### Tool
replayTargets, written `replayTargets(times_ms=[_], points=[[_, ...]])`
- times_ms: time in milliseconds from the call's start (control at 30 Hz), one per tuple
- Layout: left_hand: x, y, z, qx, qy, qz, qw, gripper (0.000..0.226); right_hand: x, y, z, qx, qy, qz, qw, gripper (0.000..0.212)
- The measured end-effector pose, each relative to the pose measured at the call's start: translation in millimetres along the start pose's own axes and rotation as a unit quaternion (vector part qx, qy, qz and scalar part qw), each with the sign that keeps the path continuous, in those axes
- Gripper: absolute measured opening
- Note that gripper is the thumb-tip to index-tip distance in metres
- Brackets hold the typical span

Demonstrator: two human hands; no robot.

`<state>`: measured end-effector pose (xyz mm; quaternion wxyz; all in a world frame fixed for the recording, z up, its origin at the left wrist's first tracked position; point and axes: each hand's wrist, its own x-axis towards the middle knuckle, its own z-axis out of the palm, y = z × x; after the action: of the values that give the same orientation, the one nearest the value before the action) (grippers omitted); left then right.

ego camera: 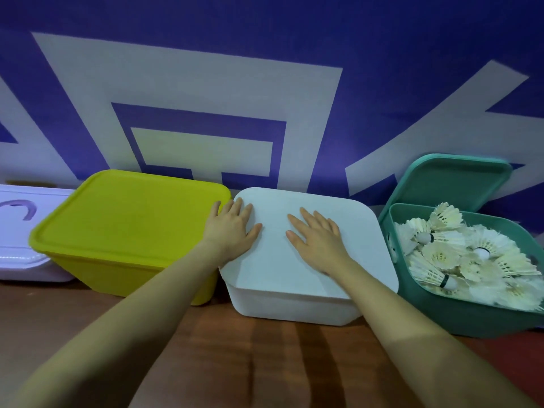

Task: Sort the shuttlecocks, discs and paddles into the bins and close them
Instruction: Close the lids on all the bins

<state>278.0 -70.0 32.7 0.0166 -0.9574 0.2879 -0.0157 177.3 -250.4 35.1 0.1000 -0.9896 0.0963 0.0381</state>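
Note:
A white bin (291,307) stands in the middle with its white lid (362,240) on top. My left hand (231,228) lies flat on the lid's left part, fingers straight. My right hand (319,238) lies flat on the lid's middle, fingers spread. To the left, a yellow bin (123,272) has its yellow lid (129,213) on. To the right, a green bin (465,313) is open and full of several white shuttlecocks (459,254). Its green lid (450,181) leans upright behind it against the wall.
A pale lilac bin (20,231) with its lid on sits at the far left, partly out of frame. All bins stand in a row on a brown wooden surface (265,363) against a purple and white patterned wall (206,98).

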Motion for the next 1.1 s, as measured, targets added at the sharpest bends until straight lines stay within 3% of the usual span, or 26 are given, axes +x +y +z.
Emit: replayTargets(times_ms=[267, 733, 933, 1100], points=[[28, -27, 5, 0.014, -0.005, 0.032, 0.999, 0.071, 52, -2, 2, -0.029, 0.005, 0.011, 1.000, 0.055], [24, -21, 3, -0.031, -0.018, 0.022, 0.999, 0.067, 53, -11, 7, -0.032, 0.010, 0.035, 0.999, 0.056], [3, 11, -17, -0.085, 0.056, 0.018, 0.995, 0.054, 16, 10, -13, 0.018, 0.064, 0.016, 0.998, 0.050], [-5, 71, -42, -0.103, 0.067, 0.003, 0.992, 0.054, -17, 58, -39, 0.031, 0.129, 0.001, 0.991, 0.047]])
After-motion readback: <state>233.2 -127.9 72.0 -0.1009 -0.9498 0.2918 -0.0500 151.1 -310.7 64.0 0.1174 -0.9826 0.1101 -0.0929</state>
